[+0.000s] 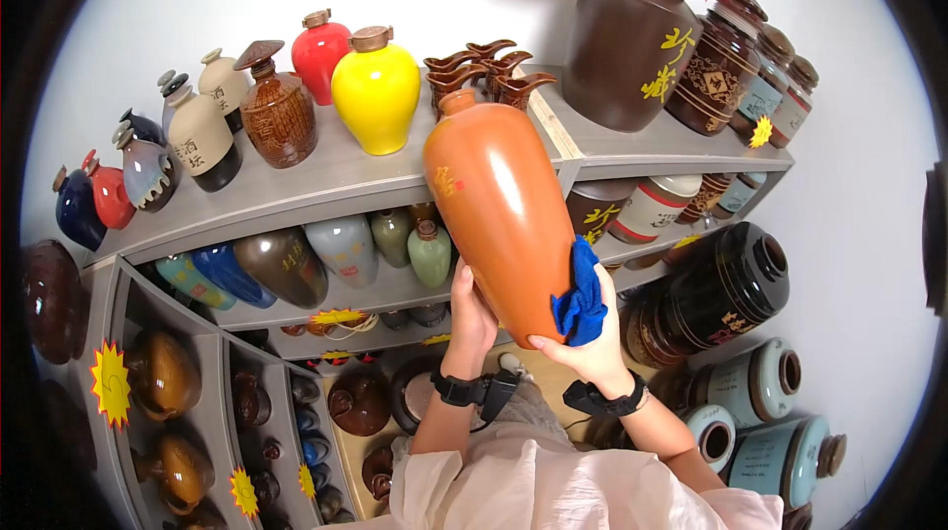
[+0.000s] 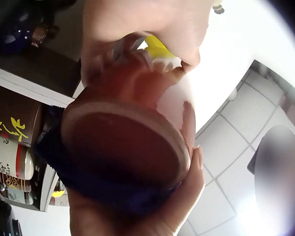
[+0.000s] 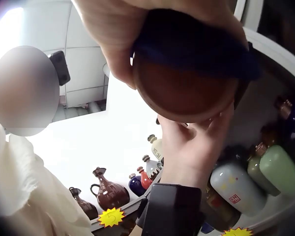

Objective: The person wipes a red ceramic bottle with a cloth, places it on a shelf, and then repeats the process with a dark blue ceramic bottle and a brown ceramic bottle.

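Observation:
A glossy orange ceramic wine jar (image 1: pixel 504 204), with a short neck and small yellow and red characters, is held tilted before the shelves, mouth up and away. My left hand (image 1: pixel 473 318) grips its lower left side. On the lower right, my right hand (image 1: pixel 595 352) holds a bunched blue cloth (image 1: pixel 583 298) against the jar, thumb at the base edge. Both wrist views look at the round base: the jar's underside (image 2: pixel 123 147) is dark in the left one, and the cloth (image 3: pixel 187 44) covers part of it in the right one.
Behind the jar, a grey shelf (image 1: pixel 346 184) carries a yellow jar (image 1: pixel 375 95), a red jar (image 1: pixel 321 51), brown spouted vessels (image 1: pixel 513 85) and a large dark jar (image 1: pixel 627 51). Large jars (image 1: pixel 711 293) stand at the right. Star price tags (image 1: pixel 111 384) hang on the left shelving.

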Motion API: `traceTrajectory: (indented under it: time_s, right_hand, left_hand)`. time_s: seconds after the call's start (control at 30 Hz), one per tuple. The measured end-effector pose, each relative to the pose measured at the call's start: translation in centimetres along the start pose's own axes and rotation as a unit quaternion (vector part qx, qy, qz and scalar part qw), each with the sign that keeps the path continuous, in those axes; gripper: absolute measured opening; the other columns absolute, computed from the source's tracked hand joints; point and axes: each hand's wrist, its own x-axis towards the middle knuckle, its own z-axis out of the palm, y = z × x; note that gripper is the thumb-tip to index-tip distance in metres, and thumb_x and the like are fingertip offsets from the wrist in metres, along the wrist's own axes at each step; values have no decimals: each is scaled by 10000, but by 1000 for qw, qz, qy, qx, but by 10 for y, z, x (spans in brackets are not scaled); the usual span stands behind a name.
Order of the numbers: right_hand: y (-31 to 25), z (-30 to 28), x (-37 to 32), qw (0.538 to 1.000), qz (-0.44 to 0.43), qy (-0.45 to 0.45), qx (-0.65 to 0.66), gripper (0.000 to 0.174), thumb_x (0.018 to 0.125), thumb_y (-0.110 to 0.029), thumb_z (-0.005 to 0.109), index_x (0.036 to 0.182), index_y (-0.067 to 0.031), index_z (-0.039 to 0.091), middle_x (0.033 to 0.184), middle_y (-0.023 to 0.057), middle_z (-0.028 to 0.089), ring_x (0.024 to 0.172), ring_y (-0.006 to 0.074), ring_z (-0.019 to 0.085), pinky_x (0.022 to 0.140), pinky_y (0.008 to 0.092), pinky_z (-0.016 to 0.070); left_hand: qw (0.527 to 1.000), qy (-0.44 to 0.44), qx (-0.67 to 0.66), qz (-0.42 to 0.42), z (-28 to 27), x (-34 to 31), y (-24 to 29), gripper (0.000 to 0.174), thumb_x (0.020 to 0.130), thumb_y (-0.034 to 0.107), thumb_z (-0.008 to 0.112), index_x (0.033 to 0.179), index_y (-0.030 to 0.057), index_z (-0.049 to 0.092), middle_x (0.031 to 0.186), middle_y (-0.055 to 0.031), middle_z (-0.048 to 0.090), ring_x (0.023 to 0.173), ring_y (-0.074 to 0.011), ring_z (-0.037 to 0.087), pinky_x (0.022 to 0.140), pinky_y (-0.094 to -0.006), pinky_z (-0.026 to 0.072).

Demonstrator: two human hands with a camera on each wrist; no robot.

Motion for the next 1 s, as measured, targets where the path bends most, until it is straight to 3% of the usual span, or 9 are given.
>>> traceTrajectory:
  time_s: [0.03,0.17,0.33,0.5,0.6,0.63,0.77,1.0]
  right_hand:
    - [5,0,-2,1000,-17,1,-24,1060,584,-118,854,1428,-94,213,1417,191,300,1335,320,302,1079,426,273]
    - [-3,3,-3,979,-52,-8,-198,1019,539,-167,869,1381,-65,304,1359,234,331,1293,374,339,1043,455,313]
    - [-22,11,-2,963,-69,-19,-260,992,554,-198,861,1378,-66,325,1369,250,294,1300,411,309,1037,483,312]
    - [-12,6,-5,952,-126,-49,-276,980,570,-297,870,1384,-107,359,1435,282,191,1324,469,247,1045,521,295]
    - [-25,7,1,901,-180,-126,-374,879,605,-335,851,1359,-166,432,1454,299,148,1330,518,191,1050,556,275]
    - [-31,8,5,894,-188,-142,-382,786,623,-290,833,1325,-205,490,1463,283,149,1328,543,163,1050,586,261]
    - [-42,0,20,869,-185,-226,-400,813,598,-191,814,1337,-203,477,1483,236,158,1339,541,136,1051,596,263]
    - [-58,-6,55,854,-178,-306,-381,776,664,-199,784,1359,-175,440,1497,202,162,1359,519,97,1061,601,234]
  left_hand:
    - [1000,10,-10,-6,1,-1,1,524,952,423,376,1336,66,389,1353,-80,454,1225,-213,453,1015,-383,373]
    - [998,-19,-43,-35,-7,-5,-2,745,849,567,534,1362,63,343,1342,-90,453,1226,-229,451,1020,-385,375]
    - [996,-77,-49,-14,-23,-2,-18,923,724,629,664,1348,38,330,1325,-102,463,1192,-226,489,978,-397,438]
    - [993,-96,-59,-33,-14,-2,-9,924,712,563,718,1347,24,317,1299,-125,472,1155,-238,521,948,-388,467]
    - [993,-84,-65,-59,-14,-5,-8,909,715,541,717,1347,24,317,1295,-133,473,1148,-248,526,945,-390,470]
    - [992,-78,-68,-70,-15,-6,-8,904,717,533,717,1347,24,317,1295,-134,473,1147,-251,527,944,-390,471]
    - [992,-89,-69,-50,-12,-3,-7,893,724,527,707,1352,25,318,1301,-146,472,1157,-260,523,957,-399,466]
    - [989,-76,-114,-54,-14,2,-12,867,736,514,703,1366,56,323,1319,-140,469,1164,-260,522,970,-403,465]
